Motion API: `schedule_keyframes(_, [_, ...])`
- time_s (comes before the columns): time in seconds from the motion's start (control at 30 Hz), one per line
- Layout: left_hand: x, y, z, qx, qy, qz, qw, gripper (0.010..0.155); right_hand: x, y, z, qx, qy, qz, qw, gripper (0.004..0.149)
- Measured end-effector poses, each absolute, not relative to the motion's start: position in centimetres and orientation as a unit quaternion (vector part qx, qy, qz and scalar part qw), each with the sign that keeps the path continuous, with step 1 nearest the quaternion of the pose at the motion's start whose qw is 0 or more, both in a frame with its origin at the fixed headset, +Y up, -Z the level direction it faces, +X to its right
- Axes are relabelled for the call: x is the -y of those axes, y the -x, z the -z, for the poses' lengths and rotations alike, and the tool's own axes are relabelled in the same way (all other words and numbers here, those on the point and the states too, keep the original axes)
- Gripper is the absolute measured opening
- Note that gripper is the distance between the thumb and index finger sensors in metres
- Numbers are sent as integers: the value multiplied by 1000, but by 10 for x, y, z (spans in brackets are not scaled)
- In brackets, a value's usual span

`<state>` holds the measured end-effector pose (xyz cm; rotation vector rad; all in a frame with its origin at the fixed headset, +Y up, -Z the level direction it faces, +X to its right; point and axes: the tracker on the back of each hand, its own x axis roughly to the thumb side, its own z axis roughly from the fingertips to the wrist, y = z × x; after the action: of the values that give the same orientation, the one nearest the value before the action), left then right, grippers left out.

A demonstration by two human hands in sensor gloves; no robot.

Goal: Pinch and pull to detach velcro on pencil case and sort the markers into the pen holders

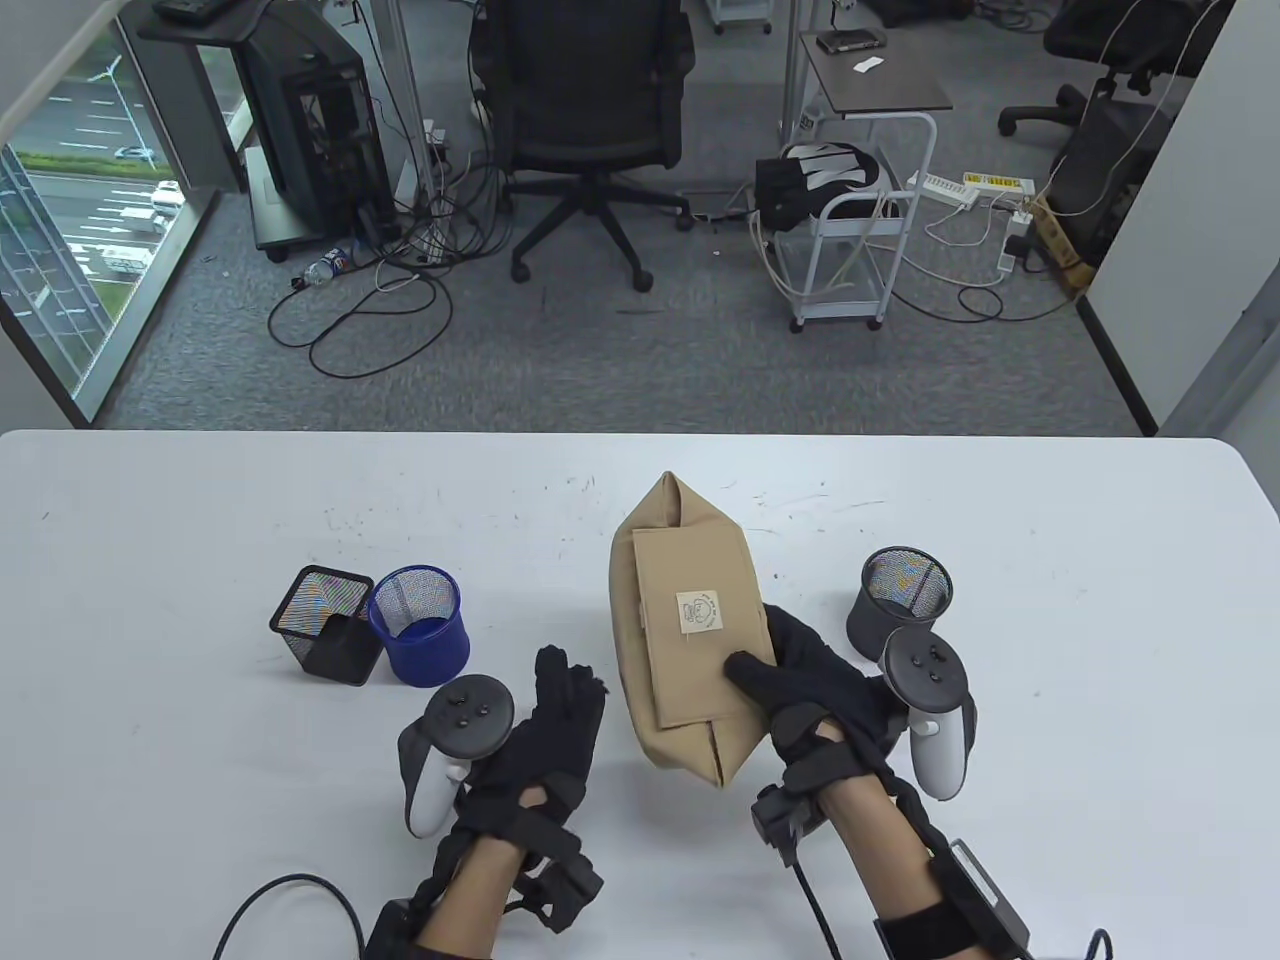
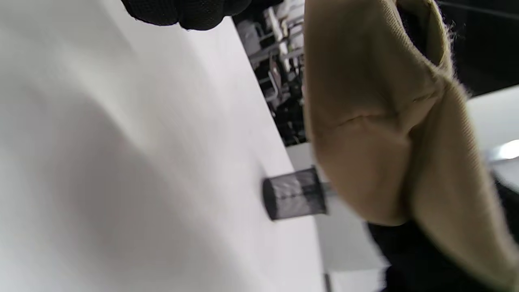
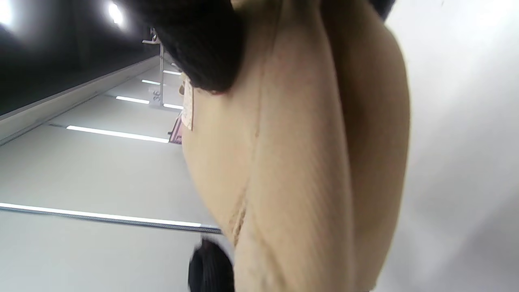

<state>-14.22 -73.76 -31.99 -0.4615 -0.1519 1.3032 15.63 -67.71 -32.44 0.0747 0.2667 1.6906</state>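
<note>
In the table view, the right hand (image 1: pixel 815 690) gripped the near right side of a tan fabric pencil case (image 1: pixel 680 620), its thumb laid flat on the top flap and the other fingers (image 1: pixel 790 630) wrapped along the case's right edge. The left hand (image 1: pixel 545 745) lay just left of the case, its fingers (image 1: pixel 570 685) straight and relaxed, pointing toward the top of the frame and holding nothing; whether they touched the case could not be told. A tracker was strapped to the back of each hand. The pencil case sat at the centre of the white desk (image 1: pixel 200 800), lying lengthwise away from the person, its flap shut, with a small pale label (image 1: pixel 697 611) on top. In the right wrist view the tan cloth filled the middle of the frame, with a black gloved fingertip pressed against it at the upper left. In the blurred left wrist view the case's folded end filled the right side. To the left of the case in the table view stood a square black mesh pen holder (image 1: pixel 325 622) touching a round blue mesh pen holder (image 1: pixel 420 625). To the right, beside the right hand's tracker, stood a round dark grey mesh pen holder (image 1: pixel 903 595). No markers showed. Beyond the desk, at the top of the frame, were an office chair (image 1: pixel 590 110), a white cart (image 1: pixel 850 230) and loose cables on grey carpet.
</note>
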Motion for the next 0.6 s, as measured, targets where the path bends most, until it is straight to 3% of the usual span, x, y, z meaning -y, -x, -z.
schedule_keyframes(0.13, [749,132,328,109,276,-752,588,96,677,-144,311,-133,-45,-738,660,67])
schedule_keyframes(0.2, [752,132,328,94,267,-784,552,99,676,-144,310,-138,-34,-759,636,68])
schedule_keyframes(0.3, [752,136,329,86,254,-753,601,100,670,-142,313,-175,-36,-824,538,74])
schedule_keyframes(0.4, [749,137,328,65,252,-751,607,89,661,-133,310,-175,-39,-893,413,81])
schedule_keyframes(0.6, [750,131,324,50,249,-723,642,75,637,-90,293,-104,-68,-971,203,89])
